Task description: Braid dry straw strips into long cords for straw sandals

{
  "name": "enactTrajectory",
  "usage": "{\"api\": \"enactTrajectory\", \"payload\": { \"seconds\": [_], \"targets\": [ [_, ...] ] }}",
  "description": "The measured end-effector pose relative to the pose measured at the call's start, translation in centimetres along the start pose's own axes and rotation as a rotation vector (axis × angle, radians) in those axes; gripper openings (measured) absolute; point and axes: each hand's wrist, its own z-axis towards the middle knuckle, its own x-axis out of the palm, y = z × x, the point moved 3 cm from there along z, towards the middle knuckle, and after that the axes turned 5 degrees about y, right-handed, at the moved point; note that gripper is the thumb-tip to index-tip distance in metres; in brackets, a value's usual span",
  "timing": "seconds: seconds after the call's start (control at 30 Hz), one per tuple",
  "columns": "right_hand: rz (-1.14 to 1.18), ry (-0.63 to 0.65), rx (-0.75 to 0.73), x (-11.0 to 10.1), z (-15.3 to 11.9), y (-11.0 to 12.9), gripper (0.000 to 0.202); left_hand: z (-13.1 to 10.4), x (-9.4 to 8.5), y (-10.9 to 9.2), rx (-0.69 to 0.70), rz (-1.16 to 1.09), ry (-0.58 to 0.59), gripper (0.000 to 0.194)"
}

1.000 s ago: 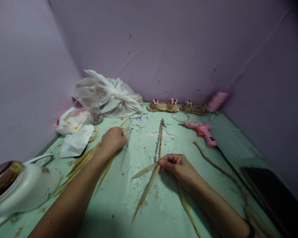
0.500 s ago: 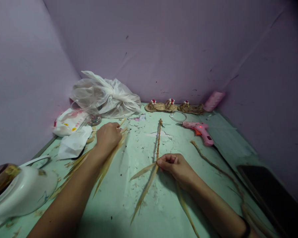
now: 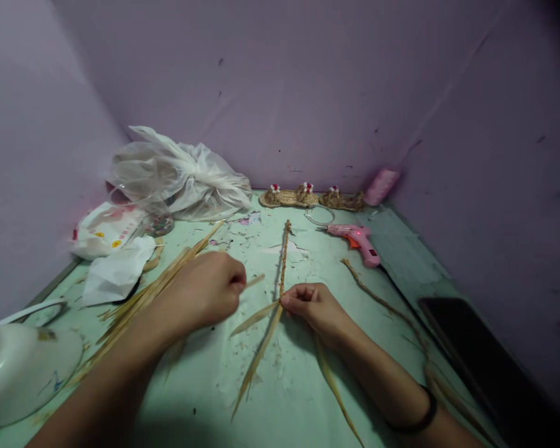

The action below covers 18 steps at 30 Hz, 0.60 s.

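Observation:
A thin braid of dried straw-like fibre [image 3: 284, 258] lies upright in the middle of the table. My right hand [image 3: 310, 308] pinches its lower end between thumb and fingers. Loose strands [image 3: 260, 358] fan out below the pinch, and one more runs down under my right wrist. My left hand [image 3: 214, 286] is closed to the left of the braid, with the tip of a fibre strip [image 3: 255, 280] sticking out past its fingers; the rest of that strip is mostly hidden. Beside and under my left forearm lies a bundle of dry fibre strips [image 3: 168, 272].
A pink glue gun [image 3: 357, 239] with a lit red light, a wire ring [image 3: 320, 215] and woven slippers with beads [image 3: 289, 198] lie at the back. A tied plastic bag [image 3: 191, 180], white packet [image 3: 105, 230], pink spool [image 3: 381, 186], twisted cord [image 3: 382, 305] and dark phone-like slab [image 3: 476, 354] surround them.
My left hand has come away from the bundle, moving right and nearer with a fibre strip. My right hand still pinches the braid. The whole view has shifted slightly.

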Motion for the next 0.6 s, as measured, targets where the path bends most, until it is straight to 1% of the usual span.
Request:
{"api": "enactTrajectory", "payload": {
  "seconds": [0.1, 0.17, 0.23, 0.3, 0.4, 0.53, 0.6],
  "targets": [
    [0.007, 0.001, -0.021, 0.0, 0.1, -0.1, 0.015, -0.1, 2.0, -1.7, 0.133, -0.096, 0.211, 0.02],
    [0.014, 0.0, -0.024, 0.0, 0.1, -0.1, 0.013, 0.6, 3.4, -1.9, 0.215, -0.202, 0.307, 0.02],
    [0.017, 0.005, -0.02, 0.0, 0.1, -0.1, 0.013, 1.5, 4.4, -1.3, 0.234, -0.272, 0.349, 0.019],
    [0.014, 0.016, -0.027, 0.1, 0.1, 0.0, 0.013, 2.3, 5.1, -0.6, 0.206, -0.295, 0.35, 0.019],
    [0.023, 0.026, -0.042, 0.1, 0.1, 0.1, 0.014, 2.9, 5.6, 0.0, 0.162, -0.304, 0.311, 0.019],
    [0.02, 0.027, -0.042, 0.0, 0.1, 0.0, 0.016, 2.7, 5.1, -0.5, 0.149, -0.303, 0.22, 0.021],
    [0.013, 0.026, -0.035, 0.0, 0.1, 0.0, 0.015, 2.5, 4.9, -0.9, 0.148, -0.324, 0.202, 0.022]
  ]
}}
